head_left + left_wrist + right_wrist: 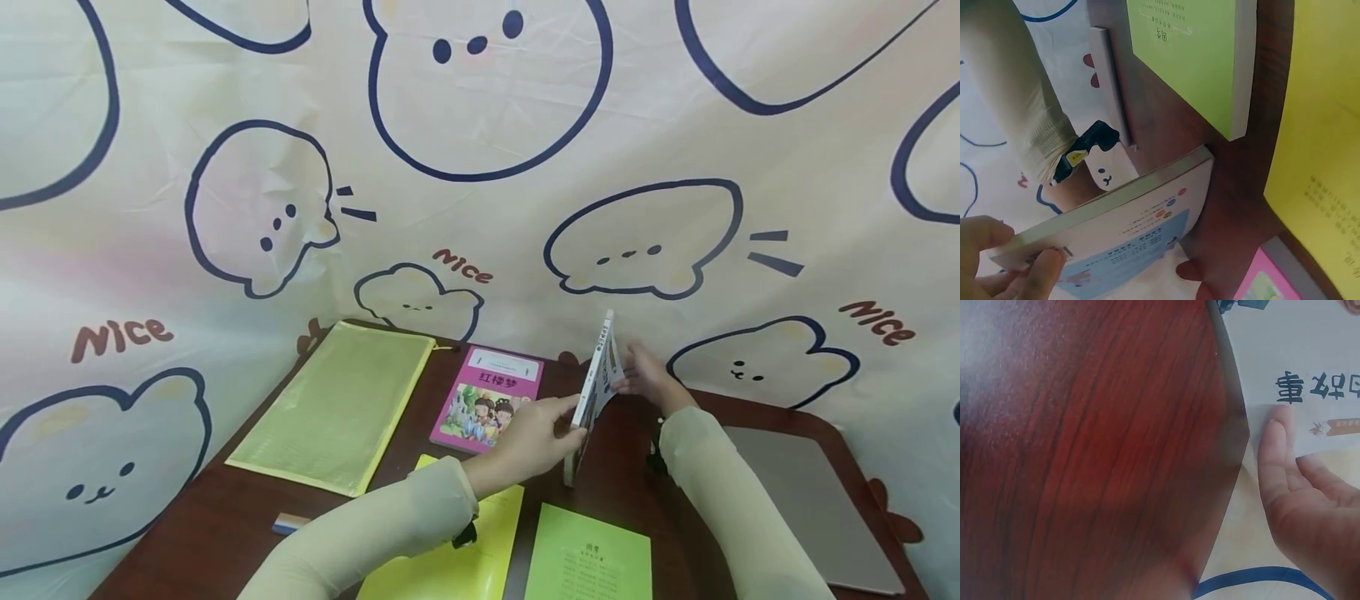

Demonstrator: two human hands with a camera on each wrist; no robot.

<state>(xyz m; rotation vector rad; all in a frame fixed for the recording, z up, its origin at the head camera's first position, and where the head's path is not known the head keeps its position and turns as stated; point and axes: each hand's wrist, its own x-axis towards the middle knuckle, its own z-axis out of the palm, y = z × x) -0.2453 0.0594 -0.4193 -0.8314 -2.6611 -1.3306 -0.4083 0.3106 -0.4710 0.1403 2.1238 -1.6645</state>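
Behind the upright book [597,385], right wrist view shows flat fingers [1275,456].

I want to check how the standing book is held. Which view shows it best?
The head view: the book stands on edge between the left hand and right hand. The left wrist view shows its cover and lower corner; the right wrist view only a patch of cover.

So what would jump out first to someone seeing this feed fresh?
Probably the book stood on edge mid-table between both hands: the left hand pinches its near side, and the right hand lies flat against its far cover. Next, the pink storybook lying flat just left of it, and the cartoon bear cloth filling the background.
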